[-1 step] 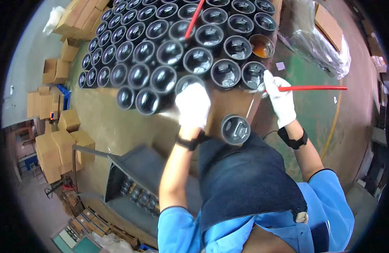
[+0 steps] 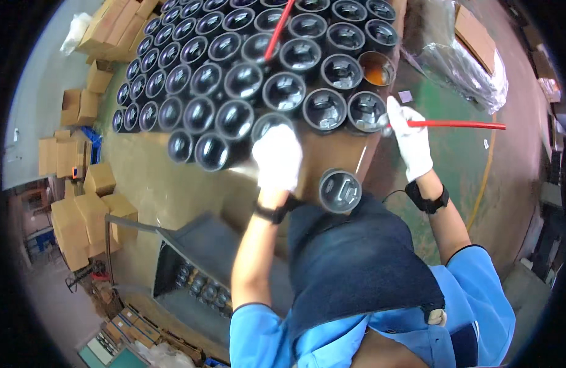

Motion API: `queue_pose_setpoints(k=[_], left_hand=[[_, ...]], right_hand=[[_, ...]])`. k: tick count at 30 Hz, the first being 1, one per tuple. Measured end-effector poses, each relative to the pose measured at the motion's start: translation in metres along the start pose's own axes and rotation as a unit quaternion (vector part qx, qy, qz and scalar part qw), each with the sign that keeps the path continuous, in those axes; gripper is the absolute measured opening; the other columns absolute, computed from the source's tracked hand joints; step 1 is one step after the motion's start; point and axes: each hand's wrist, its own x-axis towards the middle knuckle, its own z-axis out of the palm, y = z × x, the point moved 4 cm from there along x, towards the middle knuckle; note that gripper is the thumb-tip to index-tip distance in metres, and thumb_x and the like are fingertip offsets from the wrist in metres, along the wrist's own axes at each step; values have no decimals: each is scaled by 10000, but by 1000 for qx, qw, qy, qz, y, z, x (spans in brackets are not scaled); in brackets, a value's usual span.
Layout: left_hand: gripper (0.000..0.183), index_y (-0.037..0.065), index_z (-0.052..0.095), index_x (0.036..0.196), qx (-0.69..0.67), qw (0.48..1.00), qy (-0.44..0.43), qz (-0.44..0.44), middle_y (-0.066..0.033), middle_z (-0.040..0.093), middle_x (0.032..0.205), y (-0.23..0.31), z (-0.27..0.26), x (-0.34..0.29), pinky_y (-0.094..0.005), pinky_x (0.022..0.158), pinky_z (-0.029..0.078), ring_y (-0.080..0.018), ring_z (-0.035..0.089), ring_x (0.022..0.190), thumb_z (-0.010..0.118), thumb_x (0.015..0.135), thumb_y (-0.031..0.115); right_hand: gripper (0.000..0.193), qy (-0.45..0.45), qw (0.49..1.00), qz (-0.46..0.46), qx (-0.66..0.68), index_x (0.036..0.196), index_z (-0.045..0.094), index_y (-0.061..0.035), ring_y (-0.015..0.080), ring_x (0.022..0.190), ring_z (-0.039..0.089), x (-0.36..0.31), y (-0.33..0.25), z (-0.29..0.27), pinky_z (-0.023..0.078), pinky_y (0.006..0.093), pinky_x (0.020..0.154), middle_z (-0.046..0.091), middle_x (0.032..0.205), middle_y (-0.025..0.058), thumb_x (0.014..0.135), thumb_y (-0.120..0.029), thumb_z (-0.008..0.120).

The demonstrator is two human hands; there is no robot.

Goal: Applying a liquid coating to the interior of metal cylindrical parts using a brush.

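My left hand (image 2: 278, 161), in a white glove, is closed at the near rim of a black cup (image 2: 272, 122) in the front row; the fingertips are partly hidden and washed out by glare. My right hand (image 2: 409, 138), also gloved, is closed around a slim red-handled brush (image 2: 461, 124). The handle points right, and the blurred pale tip is beside another black cup (image 2: 366, 110). Just behind that one stands a cup of amber liquid (image 2: 376, 69). A single black cup (image 2: 340, 191) stands apart, close to my dark apron (image 2: 362, 264).
Many black cups stand in rows on a brown table (image 2: 332, 150). Above them, a second red stick (image 2: 279, 29) enters from the top edge. Plastic-wrapped goods (image 2: 473, 73) lie at right; cardboard boxes (image 2: 80, 214) and a grey metal bin (image 2: 200, 264) are at left.
My right hand has drawn the brush tip slightly right, away from the cup beside it. The cups appear shifted a little left in view. My left hand stays at its cup.
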Motion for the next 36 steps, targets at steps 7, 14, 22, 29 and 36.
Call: queue_pose_setpoints(k=[7, 14, 22, 29, 36], left_hand=[[250, 82, 630, 1097, -170, 979, 2, 114, -117, 601, 753, 64, -75, -4, -380, 588, 517, -281, 628, 700, 663, 860, 155], [377, 102, 617, 1250, -70, 984, -37, 162, -65, 566, 838, 121, -28, -103, -333, 509, 390, -209, 541, 652, 614, 890, 212], [216, 7, 682, 972, -509, 787, -149, -315, -127, 703, 879, 37, -48, -93, -366, 725, 545, -240, 679, 771, 642, 840, 173], [250, 30, 629, 975, -428, 822, 20, -376, -81, 673, 904, 23, -88, -117, -317, 730, 517, -190, 654, 835, 716, 741, 12], [315, 39, 610, 943, -744, 435, 103, -497, -62, 667, 867, 30, -77, -131, -295, 689, 510, -150, 647, 785, 785, 682, 20]], right_hand=[[395, 14, 999, 15, -40, 918, 750, -81, 61, 662, 552, 116, 37, -52, 414, 235, 599, 673, 754, -20, 972, -452, 625], [453, 40, 978, -93, -185, 996, 714, 18, 220, 830, 632, 147, 73, -29, 486, 344, 780, 727, 934, 140, 968, -424, 618], [411, 29, 998, 26, 41, 941, 755, -55, 41, 696, 571, 90, 28, -41, 438, 224, 663, 703, 811, -1, 1003, -424, 586], [391, -99, 990, 13, 104, 864, 695, -38, 94, 632, 602, -40, -51, 30, 464, 255, 614, 707, 805, 66, 1027, -366, 557], [289, -209, 957, 22, 202, 836, 689, -14, 114, 682, 659, -105, -54, 89, 522, 261, 645, 721, 788, 69, 996, -249, 637]])
